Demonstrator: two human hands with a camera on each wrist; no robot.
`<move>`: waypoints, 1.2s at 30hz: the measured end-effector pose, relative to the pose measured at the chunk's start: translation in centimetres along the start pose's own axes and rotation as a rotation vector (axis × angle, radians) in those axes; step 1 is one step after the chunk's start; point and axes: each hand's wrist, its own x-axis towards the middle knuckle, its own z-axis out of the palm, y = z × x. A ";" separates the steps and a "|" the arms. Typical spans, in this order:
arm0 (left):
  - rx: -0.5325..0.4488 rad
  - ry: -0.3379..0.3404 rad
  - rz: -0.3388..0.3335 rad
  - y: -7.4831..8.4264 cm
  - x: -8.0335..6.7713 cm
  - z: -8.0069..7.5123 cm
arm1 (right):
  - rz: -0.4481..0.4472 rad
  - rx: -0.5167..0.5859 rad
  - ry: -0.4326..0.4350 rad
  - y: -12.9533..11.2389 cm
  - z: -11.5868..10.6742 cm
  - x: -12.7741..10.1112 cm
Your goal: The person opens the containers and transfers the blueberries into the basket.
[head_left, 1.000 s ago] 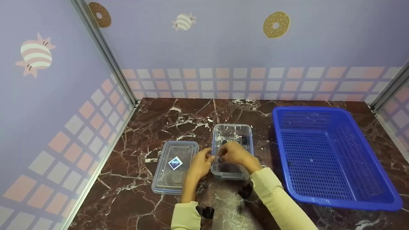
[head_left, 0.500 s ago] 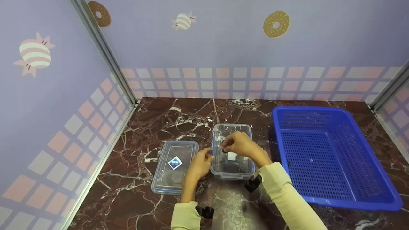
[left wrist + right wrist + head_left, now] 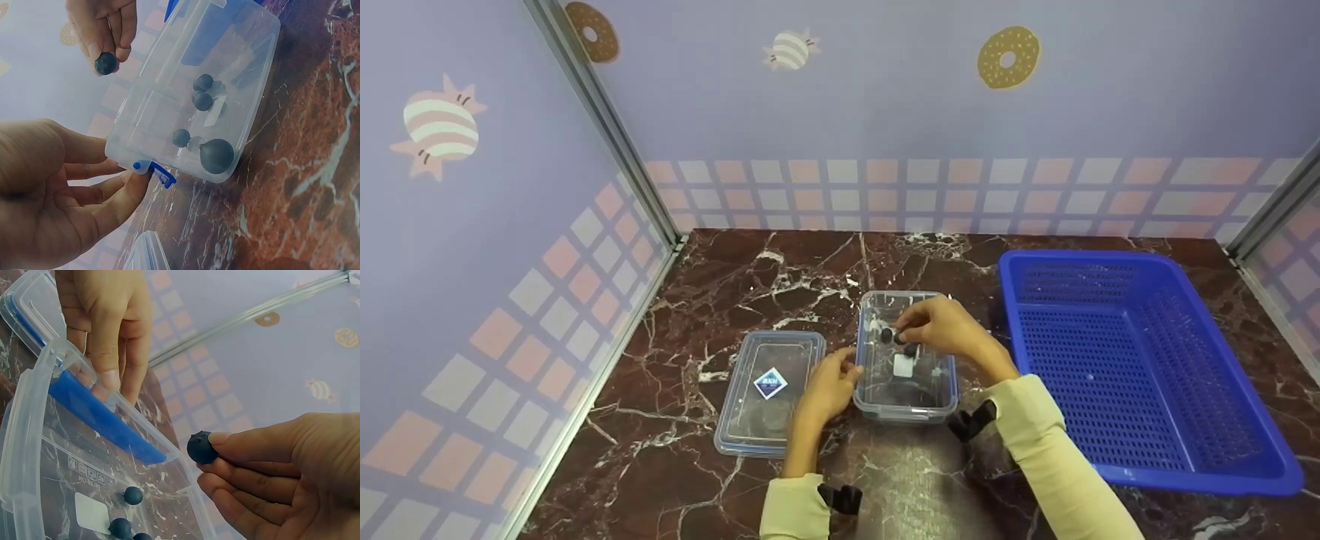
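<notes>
A clear plastic food box (image 3: pixel 904 412) stands upright on the marbled table, with several blueberries (image 3: pixel 216 156) on its bottom. My left hand (image 3: pixel 831 384) holds the box's left side, thumb and fingertips at its rim beside a blue latch (image 3: pixel 163 175). Above the box, my right hand (image 3: pixel 947 328) pinches one blueberry (image 3: pixel 201 449) between thumb and fingertips. In the right wrist view that berry's crown shows, and it hangs clear of the other berries (image 3: pixel 133 495). A white label (image 3: pixel 92 513) is visible at the box's bottom.
To the left of the box lies its clear lid (image 3: pixel 742 409) with a blue edge and a diamond sticker. On the right stands a large blue perforated basket (image 3: pixel 1177 474). Patterned walls (image 3: pixel 840 105) enclose the table at the back and sides.
My right hand has risen from low inside the box and moved away and to the right, with a blueberry in its fingertips. My left hand has stayed at the box's side.
</notes>
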 end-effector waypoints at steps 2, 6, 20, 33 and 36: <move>-0.006 -0.005 -0.010 0.0 0.0 0.0 | 0.007 -0.005 0.006 0.0 -0.2 -0.1; -0.008 -0.009 -0.015 0.1 -0.1 -0.1 | 0.018 0.024 0.020 0.0 -0.5 -0.2; 0.006 -0.006 -0.014 0.0 -0.1 0.0 | -0.009 -0.055 0.060 0.5 -1.7 -0.6; 0.009 -0.006 -0.028 0.0 0.0 0.1 | 0.006 -0.049 0.097 1.4 -3.2 -0.9; 0.003 -0.007 -0.026 0.0 0.0 0.1 | -0.001 -0.058 0.118 1.8 -3.6 -1.0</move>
